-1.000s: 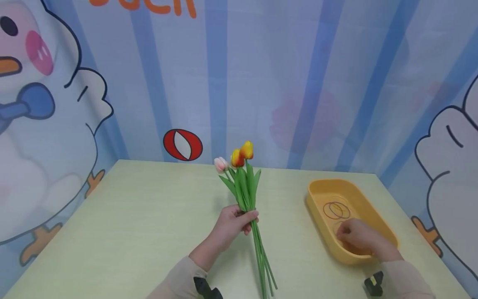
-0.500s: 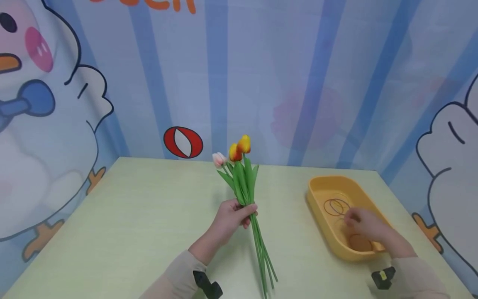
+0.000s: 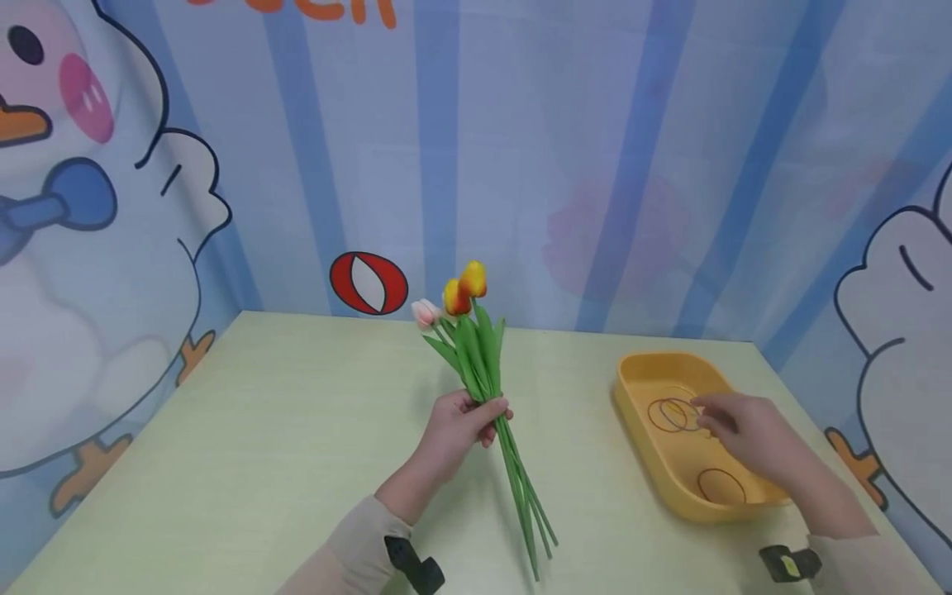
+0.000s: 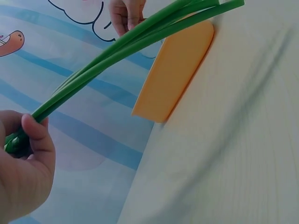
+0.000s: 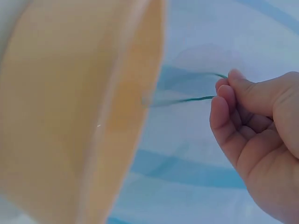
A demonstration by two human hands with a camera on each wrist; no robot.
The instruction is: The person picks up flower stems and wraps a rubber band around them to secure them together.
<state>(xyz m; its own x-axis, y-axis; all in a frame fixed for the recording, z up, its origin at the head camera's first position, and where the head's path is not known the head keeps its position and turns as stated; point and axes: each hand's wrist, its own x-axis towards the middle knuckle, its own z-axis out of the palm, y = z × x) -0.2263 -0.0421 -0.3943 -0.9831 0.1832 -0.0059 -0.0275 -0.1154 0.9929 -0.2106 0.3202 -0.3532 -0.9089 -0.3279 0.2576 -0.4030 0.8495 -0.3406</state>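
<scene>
My left hand (image 3: 459, 430) holds a small bunch of tulips (image 3: 479, 355) by the stems, two yellow-orange blooms and a pink one at the top. In the left wrist view, thumb and fingers wrap the green stems (image 4: 100, 66), whose cut ends spread out past the hand. My right hand (image 3: 759, 438) is over the yellow tray (image 3: 658, 475), its fingertips drawn together. The right wrist view shows thumb and fingers pinching a thin dark green rubber band (image 5: 201, 98), which hangs as a blurred loop beside the tray's rim.
Several rubber bands lie in the tray, among them a red one (image 3: 649, 416) and a dark one (image 3: 721, 470) near its front end. The tray stands on the right of the pale table (image 3: 312, 430). Behind the table hangs a blue striped cloth (image 3: 506, 165) with cartoon ducks.
My right hand has risen from the tray's floor and moved up and right, uncovering the dark band at the front end. The left hand keeps its grip, with the tulips shifted slightly left.
</scene>
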